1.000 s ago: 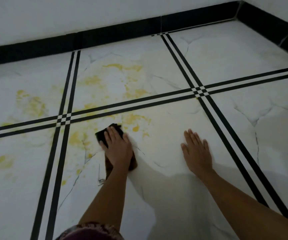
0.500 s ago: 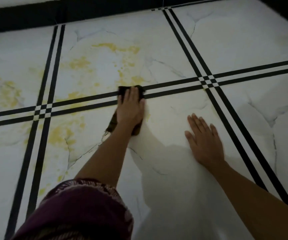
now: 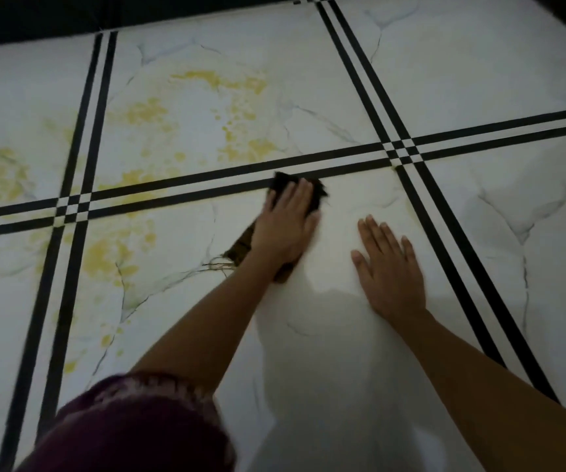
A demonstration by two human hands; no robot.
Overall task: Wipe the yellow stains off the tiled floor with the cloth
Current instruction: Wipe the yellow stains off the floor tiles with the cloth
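Left hand (image 3: 286, 223) flat on cloth (image 3: 242, 246), slid rightward along stripe (image 3: 206, 196), right hand (image 3: 390, 267) spread on floor (image 3: 479, 80)

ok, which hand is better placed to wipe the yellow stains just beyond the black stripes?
Left. The left hand presses flat on the cloth, which sits at the black stripes; the nearest yellow stains lie just beyond. The right hand rests flat on bare floor, holding nothing.

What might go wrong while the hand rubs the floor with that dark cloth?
The dark brown frayed cloth under the left hand might smear the yellow stains rather than lift them. Its loose threads may snag or shed. The right hand, flat on the white tiled floor, might slip if the tile is wet.
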